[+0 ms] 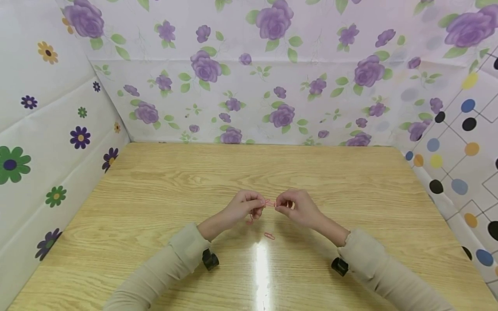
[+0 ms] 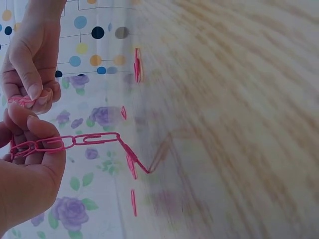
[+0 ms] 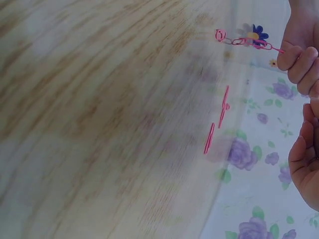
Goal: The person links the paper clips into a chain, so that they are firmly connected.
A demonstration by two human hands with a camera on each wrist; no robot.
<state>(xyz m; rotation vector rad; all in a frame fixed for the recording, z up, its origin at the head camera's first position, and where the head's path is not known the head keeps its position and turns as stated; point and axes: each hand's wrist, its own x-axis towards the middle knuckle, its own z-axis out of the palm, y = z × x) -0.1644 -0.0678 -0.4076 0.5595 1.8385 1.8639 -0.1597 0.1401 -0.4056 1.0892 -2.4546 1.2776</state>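
Note:
Both hands meet above the middle of the table, fingertips almost touching. My left hand pinches a pink paper clip that spans the gap between the hands. From the same hand hangs a chain of linked pink paper clips, its lower end down at the tabletop. My right hand pinches the other end of the clip between thumb and forefinger. In the right wrist view the fingers of the right hand hide what they hold. A loose pink paper clip lies on the table just below the hands.
The wooden table is bordered by flowered cloth at the back and patterned cloth at both sides. More loose pink clips lie on the tabletop in the left wrist view. A dark wrist camera sits at each cuff.

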